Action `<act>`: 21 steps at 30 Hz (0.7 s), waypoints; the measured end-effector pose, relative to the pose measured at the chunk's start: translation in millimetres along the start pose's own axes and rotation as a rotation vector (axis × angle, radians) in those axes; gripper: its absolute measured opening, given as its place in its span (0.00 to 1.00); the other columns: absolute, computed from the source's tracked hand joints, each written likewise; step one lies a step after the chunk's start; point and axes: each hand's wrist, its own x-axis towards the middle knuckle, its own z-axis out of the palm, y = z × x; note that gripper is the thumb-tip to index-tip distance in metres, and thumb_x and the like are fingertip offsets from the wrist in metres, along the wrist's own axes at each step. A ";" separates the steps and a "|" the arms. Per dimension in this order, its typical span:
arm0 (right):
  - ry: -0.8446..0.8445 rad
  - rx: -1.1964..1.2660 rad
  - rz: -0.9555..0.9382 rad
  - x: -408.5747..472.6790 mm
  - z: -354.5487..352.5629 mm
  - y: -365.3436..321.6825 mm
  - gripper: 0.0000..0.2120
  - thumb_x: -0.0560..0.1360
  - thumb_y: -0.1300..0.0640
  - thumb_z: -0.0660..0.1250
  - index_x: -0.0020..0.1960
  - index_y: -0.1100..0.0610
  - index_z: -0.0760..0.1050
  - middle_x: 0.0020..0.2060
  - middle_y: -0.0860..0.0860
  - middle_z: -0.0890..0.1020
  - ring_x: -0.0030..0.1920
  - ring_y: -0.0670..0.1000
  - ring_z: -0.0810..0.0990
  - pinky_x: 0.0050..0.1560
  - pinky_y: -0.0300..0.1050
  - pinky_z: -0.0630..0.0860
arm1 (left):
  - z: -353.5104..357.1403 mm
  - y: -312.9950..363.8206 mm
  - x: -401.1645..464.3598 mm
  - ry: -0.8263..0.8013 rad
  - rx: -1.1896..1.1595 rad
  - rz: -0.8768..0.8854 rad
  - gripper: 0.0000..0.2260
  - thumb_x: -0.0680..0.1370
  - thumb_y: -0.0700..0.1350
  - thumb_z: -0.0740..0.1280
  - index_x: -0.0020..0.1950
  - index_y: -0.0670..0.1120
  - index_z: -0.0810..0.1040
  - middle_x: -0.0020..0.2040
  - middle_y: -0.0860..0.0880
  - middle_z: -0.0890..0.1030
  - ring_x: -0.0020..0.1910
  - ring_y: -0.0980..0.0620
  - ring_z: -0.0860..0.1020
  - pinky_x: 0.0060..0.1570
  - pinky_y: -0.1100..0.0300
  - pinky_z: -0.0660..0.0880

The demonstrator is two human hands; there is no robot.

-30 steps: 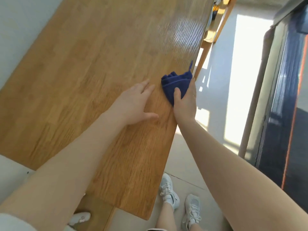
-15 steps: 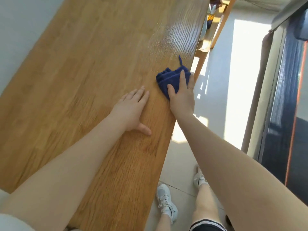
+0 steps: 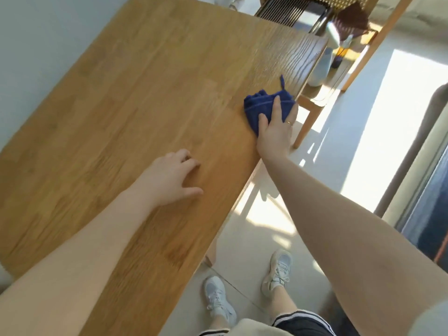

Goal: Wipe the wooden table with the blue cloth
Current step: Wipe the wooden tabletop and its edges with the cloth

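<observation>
We pressed the crumpled dark blue cloth against the long wooden table near its right edge, our right hand gripping it with thumb and fingers curled over the fabric. Our left hand rested on the tabletop nearby, fingers loosely bent, holding nothing.

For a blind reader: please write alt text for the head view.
A right hand presses a blue cloth onto a wooden table near its right edge. The left hand rests on the wood, fingers loosely curled.
</observation>
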 end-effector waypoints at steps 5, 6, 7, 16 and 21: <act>-0.123 0.020 -0.041 -57.5 12.8 10.8 0.27 0.80 0.50 0.54 0.76 0.46 0.47 0.75 0.52 0.37 0.75 0.56 0.49 0.72 0.52 0.56 | -8.2 30.9 27.4 0.162 -0.013 -0.117 0.21 0.75 0.60 0.62 0.59 0.47 0.74 0.50 0.51 0.72 0.46 0.50 0.75 0.37 0.57 0.70; -0.155 0.044 -0.044 -71.6 15.1 12.5 0.27 0.80 0.51 0.54 0.76 0.46 0.47 0.75 0.51 0.36 0.75 0.55 0.46 0.73 0.52 0.54 | -10.9 37.8 34.1 0.187 -0.036 -0.105 0.20 0.75 0.59 0.63 0.60 0.47 0.73 0.50 0.51 0.73 0.47 0.49 0.76 0.38 0.58 0.70; -0.179 0.072 -0.040 -76.7 17.0 14.1 0.27 0.80 0.51 0.54 0.76 0.46 0.47 0.75 0.51 0.35 0.75 0.55 0.45 0.74 0.52 0.53 | -14.6 43.8 41.0 0.206 -0.061 -0.084 0.21 0.75 0.58 0.63 0.63 0.48 0.72 0.51 0.51 0.74 0.49 0.49 0.76 0.39 0.58 0.69; -0.050 0.194 -0.076 94.8 -26.3 13.3 0.26 0.79 0.51 0.57 0.75 0.49 0.52 0.76 0.54 0.41 0.74 0.55 0.53 0.72 0.54 0.59 | -40.5 57.9 107.7 0.348 -0.127 -0.060 0.28 0.74 0.56 0.65 0.71 0.50 0.65 0.44 0.56 0.69 0.43 0.53 0.72 0.39 0.60 0.66; -0.080 0.233 -0.102 65.1 -31.4 15.4 0.28 0.79 0.54 0.57 0.76 0.49 0.50 0.76 0.53 0.42 0.75 0.53 0.51 0.72 0.51 0.58 | -54.3 66.7 150.6 0.369 -0.184 0.015 0.25 0.74 0.53 0.60 0.68 0.44 0.70 0.50 0.47 0.74 0.52 0.45 0.74 0.51 0.52 0.70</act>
